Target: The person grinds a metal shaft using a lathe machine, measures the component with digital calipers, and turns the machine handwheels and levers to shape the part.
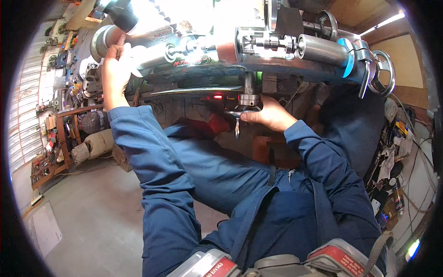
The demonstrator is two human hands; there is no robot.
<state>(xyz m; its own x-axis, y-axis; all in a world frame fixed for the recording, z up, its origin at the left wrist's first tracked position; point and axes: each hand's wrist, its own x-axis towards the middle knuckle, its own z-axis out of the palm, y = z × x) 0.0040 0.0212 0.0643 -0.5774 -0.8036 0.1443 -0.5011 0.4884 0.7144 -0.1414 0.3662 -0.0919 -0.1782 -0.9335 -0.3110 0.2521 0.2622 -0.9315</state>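
My right hand (266, 115) is closed around a small metal crank handwheel (239, 112) on the front of a bench machine, thumb on top and other fingers mostly hidden. My left hand (116, 69) is up at the machine's left end, one finger raised against a round metal disc (104, 41). A pale, glare-washed thing (135, 62) lies by its fingers; what they grip is unclear. Beside it a metal cylinder (157, 56) points toward a shiny shaft with stepped parts (196, 45). On the right, a second metal cylinder (324, 51) lines up with another shaft fitting (260, 40).
A larger handwheel (383, 74) and a lever (366, 74) sit at the machine's right end. To the left stand a rusty rack (60, 131) and a beige cylinder (99, 142) above the grey floor (101, 207). Cables and clutter (392, 180) line the right wall.
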